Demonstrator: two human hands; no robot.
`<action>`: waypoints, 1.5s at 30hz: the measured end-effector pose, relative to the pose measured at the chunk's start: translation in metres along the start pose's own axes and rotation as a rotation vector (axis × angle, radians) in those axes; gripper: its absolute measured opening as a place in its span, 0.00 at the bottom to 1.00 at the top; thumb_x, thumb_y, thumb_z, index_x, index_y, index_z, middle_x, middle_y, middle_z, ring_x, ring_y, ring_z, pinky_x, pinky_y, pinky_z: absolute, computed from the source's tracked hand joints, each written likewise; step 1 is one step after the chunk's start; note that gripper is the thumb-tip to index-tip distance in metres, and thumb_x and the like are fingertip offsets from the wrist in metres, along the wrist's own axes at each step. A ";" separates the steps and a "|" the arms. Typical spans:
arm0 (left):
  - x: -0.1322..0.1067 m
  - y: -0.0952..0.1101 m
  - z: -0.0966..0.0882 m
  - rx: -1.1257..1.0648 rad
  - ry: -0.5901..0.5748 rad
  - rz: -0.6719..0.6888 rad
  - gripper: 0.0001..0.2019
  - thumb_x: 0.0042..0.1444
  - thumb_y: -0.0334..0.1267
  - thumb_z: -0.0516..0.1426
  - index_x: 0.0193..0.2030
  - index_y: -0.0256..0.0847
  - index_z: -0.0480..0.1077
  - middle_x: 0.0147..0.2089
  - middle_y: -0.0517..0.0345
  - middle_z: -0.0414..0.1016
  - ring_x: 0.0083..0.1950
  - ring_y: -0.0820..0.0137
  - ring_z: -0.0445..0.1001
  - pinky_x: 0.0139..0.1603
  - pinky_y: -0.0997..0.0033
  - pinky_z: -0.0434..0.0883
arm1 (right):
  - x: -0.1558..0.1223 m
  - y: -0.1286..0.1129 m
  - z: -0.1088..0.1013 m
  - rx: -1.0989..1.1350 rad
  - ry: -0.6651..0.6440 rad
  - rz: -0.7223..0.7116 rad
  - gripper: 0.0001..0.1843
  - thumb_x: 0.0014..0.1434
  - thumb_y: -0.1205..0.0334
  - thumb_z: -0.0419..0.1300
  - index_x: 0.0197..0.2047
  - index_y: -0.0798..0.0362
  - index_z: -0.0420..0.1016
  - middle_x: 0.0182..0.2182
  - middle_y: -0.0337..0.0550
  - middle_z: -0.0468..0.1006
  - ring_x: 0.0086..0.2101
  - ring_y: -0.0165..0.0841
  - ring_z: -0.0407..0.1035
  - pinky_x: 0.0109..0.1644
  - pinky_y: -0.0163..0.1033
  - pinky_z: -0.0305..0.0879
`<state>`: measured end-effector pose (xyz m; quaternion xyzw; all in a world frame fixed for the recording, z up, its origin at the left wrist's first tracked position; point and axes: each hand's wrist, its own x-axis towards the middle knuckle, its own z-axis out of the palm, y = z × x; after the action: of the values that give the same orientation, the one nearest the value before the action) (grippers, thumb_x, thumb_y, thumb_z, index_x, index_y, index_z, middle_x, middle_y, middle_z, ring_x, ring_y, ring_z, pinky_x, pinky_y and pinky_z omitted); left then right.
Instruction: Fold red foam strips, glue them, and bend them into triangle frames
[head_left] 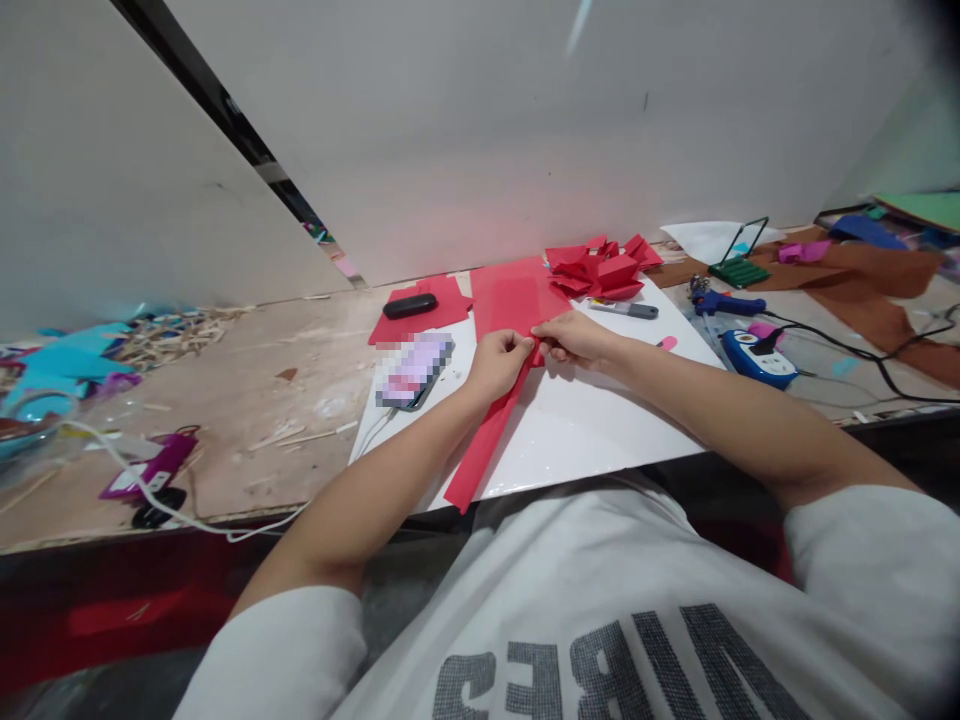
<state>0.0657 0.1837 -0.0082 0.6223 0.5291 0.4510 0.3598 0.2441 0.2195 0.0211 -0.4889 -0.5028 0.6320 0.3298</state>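
Both my hands meet over a white board (592, 425), pinching a long red paper strip (487, 445). The strip slants down from my fingers to the board's near edge. My left hand (501, 360) is closed on it from the left, thumb and forefinger together. From the right, my right hand (574, 338) grips the strip's upper end, with a short folded bit showing under the fingers. Just beyond lies a flat red paper sheet (514, 295). Behind my right hand sits a pile of folded red paper pieces (607, 272), with a grey-handled cutter (630, 310) in front of it.
Left on the board is a phone (416, 370) with a cable. A black case (409, 306) rests on red paper. To the right are a blue glue gun (727, 302) and a blue power strip (759, 358) with black cords. Blue paper scraps (71, 365) lie far left.
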 end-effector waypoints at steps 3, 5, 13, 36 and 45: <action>0.002 -0.002 0.000 0.001 -0.009 0.006 0.15 0.67 0.42 0.63 0.28 0.41 0.73 0.25 0.62 0.71 0.29 0.71 0.68 0.34 0.70 0.63 | 0.000 0.004 -0.002 -0.006 -0.027 0.025 0.24 0.80 0.66 0.62 0.28 0.56 0.76 0.17 0.41 0.74 0.14 0.23 0.57 0.16 0.29 0.53; 0.004 -0.004 0.001 0.000 -0.007 -0.002 0.15 0.66 0.41 0.64 0.27 0.41 0.73 0.25 0.62 0.72 0.30 0.71 0.68 0.35 0.70 0.63 | -0.001 0.004 -0.002 -0.002 -0.043 0.038 0.23 0.80 0.66 0.63 0.29 0.55 0.76 0.18 0.42 0.74 0.14 0.23 0.58 0.15 0.29 0.54; 0.005 -0.005 0.006 0.030 0.033 -0.009 0.16 0.67 0.37 0.65 0.27 0.40 0.74 0.26 0.61 0.74 0.30 0.71 0.67 0.36 0.68 0.60 | -0.005 0.000 0.000 0.025 -0.057 0.075 0.15 0.78 0.72 0.61 0.35 0.58 0.77 0.23 0.47 0.80 0.19 0.27 0.71 0.19 0.28 0.64; -0.002 0.014 -0.001 -0.299 -0.074 -0.177 0.13 0.69 0.39 0.66 0.32 0.40 0.75 0.23 0.63 0.71 0.23 0.74 0.65 0.31 0.71 0.69 | 0.001 -0.002 -0.004 0.074 -0.084 -0.080 0.28 0.79 0.72 0.59 0.24 0.54 0.68 0.16 0.35 0.65 0.16 0.21 0.48 0.18 0.28 0.46; -0.001 0.018 -0.006 -0.324 -0.049 -0.181 0.12 0.61 0.39 0.72 0.33 0.39 0.77 0.25 0.61 0.75 0.27 0.74 0.69 0.31 0.72 0.72 | -0.013 -0.009 0.003 0.103 -0.062 -0.126 0.25 0.79 0.75 0.61 0.26 0.55 0.70 0.19 0.36 0.70 0.17 0.20 0.55 0.20 0.26 0.50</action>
<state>0.0657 0.1788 0.0105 0.5169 0.4945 0.4808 0.5070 0.2446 0.2095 0.0332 -0.4188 -0.5096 0.6497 0.3779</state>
